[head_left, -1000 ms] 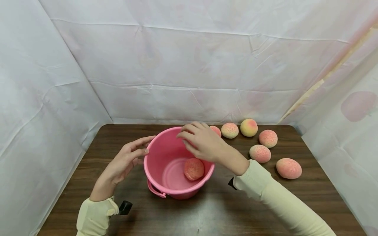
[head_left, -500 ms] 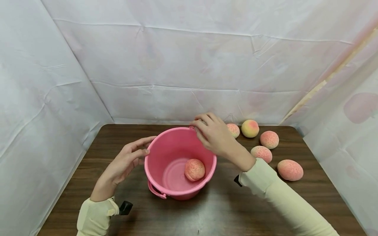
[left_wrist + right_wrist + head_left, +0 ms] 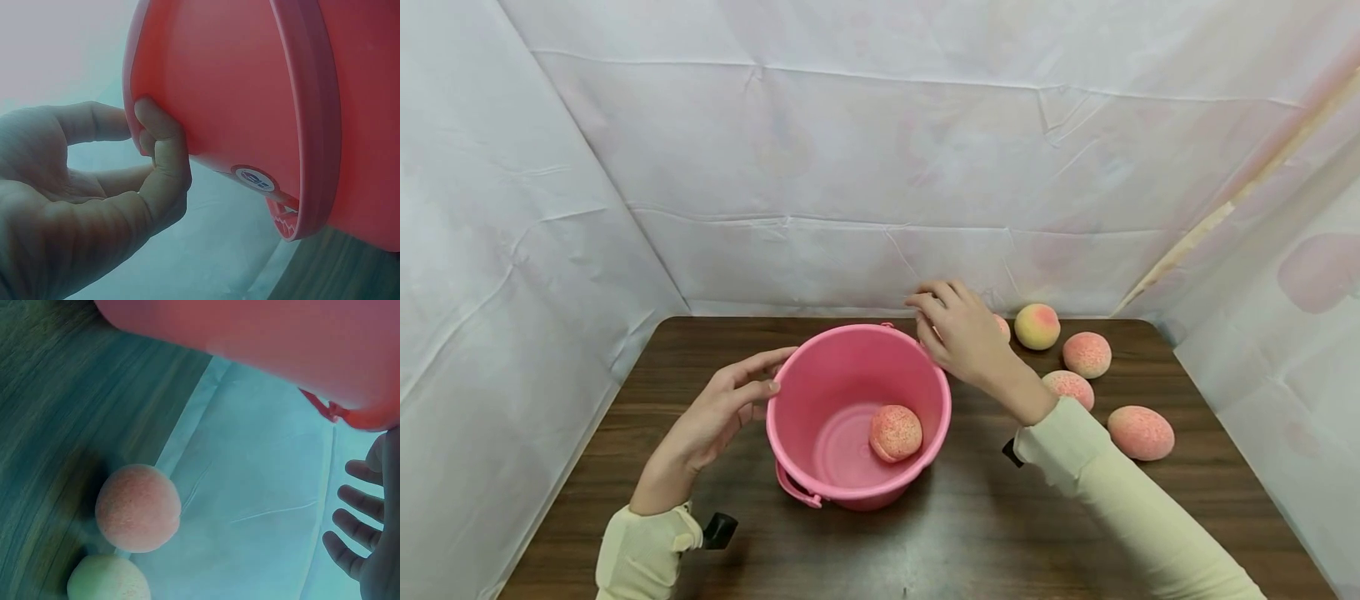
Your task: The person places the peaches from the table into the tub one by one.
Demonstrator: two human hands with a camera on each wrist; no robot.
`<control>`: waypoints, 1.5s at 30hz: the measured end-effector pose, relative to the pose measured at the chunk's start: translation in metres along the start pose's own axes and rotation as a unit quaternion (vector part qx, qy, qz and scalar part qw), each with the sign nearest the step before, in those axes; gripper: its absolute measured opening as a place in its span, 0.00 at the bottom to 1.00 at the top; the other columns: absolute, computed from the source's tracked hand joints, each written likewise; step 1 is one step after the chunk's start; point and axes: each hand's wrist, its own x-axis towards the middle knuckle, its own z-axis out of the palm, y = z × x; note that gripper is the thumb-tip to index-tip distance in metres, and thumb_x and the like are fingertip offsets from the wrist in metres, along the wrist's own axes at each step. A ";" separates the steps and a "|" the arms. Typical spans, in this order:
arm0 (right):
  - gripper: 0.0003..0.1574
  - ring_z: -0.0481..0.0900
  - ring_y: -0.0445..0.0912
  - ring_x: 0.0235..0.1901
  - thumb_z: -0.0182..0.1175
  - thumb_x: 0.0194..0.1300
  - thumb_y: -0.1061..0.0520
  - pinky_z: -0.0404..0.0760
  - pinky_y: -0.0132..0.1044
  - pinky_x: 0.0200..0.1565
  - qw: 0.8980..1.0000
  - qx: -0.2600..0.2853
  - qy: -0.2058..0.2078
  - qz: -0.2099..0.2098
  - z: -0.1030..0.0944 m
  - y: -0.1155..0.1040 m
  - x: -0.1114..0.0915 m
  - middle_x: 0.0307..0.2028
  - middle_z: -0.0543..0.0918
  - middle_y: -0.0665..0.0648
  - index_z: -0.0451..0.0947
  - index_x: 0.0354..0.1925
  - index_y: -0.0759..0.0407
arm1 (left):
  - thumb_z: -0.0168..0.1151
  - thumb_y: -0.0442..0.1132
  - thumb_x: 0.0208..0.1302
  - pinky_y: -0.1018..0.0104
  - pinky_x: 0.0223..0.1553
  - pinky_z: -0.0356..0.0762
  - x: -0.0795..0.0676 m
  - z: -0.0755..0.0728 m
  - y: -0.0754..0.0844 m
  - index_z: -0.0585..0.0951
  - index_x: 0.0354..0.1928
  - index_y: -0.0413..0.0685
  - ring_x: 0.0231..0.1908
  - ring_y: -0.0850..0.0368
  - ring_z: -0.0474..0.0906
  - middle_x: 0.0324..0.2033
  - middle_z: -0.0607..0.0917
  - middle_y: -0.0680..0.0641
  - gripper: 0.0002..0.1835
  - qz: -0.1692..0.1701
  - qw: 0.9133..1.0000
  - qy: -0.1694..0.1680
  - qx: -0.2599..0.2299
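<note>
A pink bucket point(image 3: 850, 375) stands on the table, its mouth facing me, with one speckled peach point(image 3: 896, 433) lying in it. My left hand point(image 3: 707, 425) pinches the bucket's left rim between thumb and fingers; the left wrist view shows this hand point(image 3: 56, 231) at the rim. My right hand point(image 3: 966, 342) hovers by the far right rim, its fingers loosely bent and holding nothing. In the right wrist view that hand point(image 3: 378, 562) appears with fingers spread, above a pink peach point(image 3: 139, 508) and a paler peach point(image 3: 107, 580). One peach point(image 3: 1002, 327) is partly hidden behind the right hand.
On the right of the dark wooden table point(image 3: 715, 333) lie a yellow peach point(image 3: 1037, 326) and several pink ones, including an oblong peach point(image 3: 1141, 433). The bucket's handle point(image 3: 797, 492) hangs at its near left. White sheeting point(image 3: 850, 150) walls the back and sides.
My right hand has moved from over the bucket's mouth to the right, past its rim and toward the peaches. The left hand and bucket have stayed nearly still.
</note>
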 end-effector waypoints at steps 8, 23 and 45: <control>0.17 0.75 0.55 0.53 0.52 0.70 0.56 0.75 0.48 0.59 1.000 -0.009 -0.013 0.021 0.008 0.011 -0.006 0.51 0.80 0.59 0.81 0.52 0.57 | 0.52 0.33 0.72 0.56 0.46 0.87 0.000 -0.001 0.000 0.64 0.73 0.44 0.50 0.49 0.83 0.60 0.70 0.35 0.28 0.005 1.000 -0.002 0.001; 0.21 0.71 0.56 0.59 0.51 0.71 0.48 0.71 0.54 0.63 0.993 -0.046 -0.085 0.066 0.033 0.029 -0.020 0.56 0.77 0.58 0.77 0.56 0.53 | 0.53 0.34 0.72 0.55 0.45 0.87 0.000 0.001 -0.001 0.65 0.72 0.46 0.50 0.50 0.83 0.62 0.69 0.36 0.28 0.000 1.000 0.002 0.001; 0.21 0.71 0.58 0.62 0.54 0.71 0.44 0.71 0.59 0.62 0.978 -0.079 -0.167 0.097 0.069 0.051 -0.029 0.57 0.76 0.59 0.76 0.57 0.51 | 0.53 0.33 0.72 0.54 0.47 0.87 0.000 0.003 0.002 0.64 0.73 0.44 0.51 0.50 0.82 0.60 0.71 0.35 0.28 0.001 1.000 0.004 -0.001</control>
